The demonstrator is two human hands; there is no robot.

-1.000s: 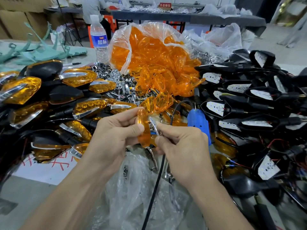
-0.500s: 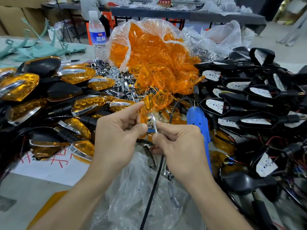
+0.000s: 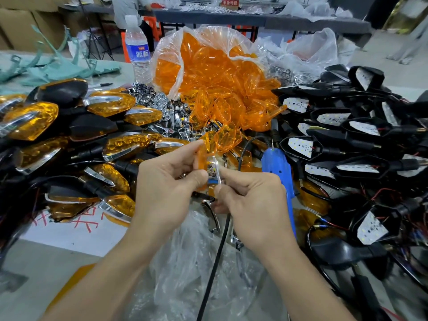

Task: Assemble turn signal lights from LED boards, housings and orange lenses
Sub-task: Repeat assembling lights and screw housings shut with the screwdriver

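- Now, dead centre: left hand (image 3: 166, 188) curled, gripping one orange lens (image 3: 202, 156) on edge between thumb and forefinger.
- Just at three o'clock of it, close enough to touch: right hand (image 3: 252, 205), fingers curled, pinching a thin chrome strip (image 3: 217, 173) held upright against the lens.
- Toward twelve o'clock from the hands: a clear bag of lenses (image 3: 215, 72), mouth open, orange pieces spilling down toward six o'clock.
- At eleven o'clock of that bag, upright: a water bottle (image 3: 137, 52) with a blue label.
- At nine to ten o'clock of the hands: finished lights (image 3: 118, 103) in a heap, orange fronts and chrome trim on black bodies.
- Between that heap and the bag: loose chrome parts (image 3: 159, 100).
- At two to four o'clock: black housings (image 3: 347, 167) piled up with white LED boards (image 3: 301, 147) face up, red and black wires trailing.
- Just at three o'clock of the right hand: a blue tool (image 3: 278, 167), partly hidden behind the wrist.
- Below the hands, running toward six o'clock: a black cord (image 3: 215, 262); impossible to tell whether joined to the tool.
- At six o'clock, under both forearms: crumpled clear plastic (image 3: 180, 262).
- At eight o'clock: a white sheet (image 3: 76, 232) with red writing, flat on the grey table (image 3: 41, 274).
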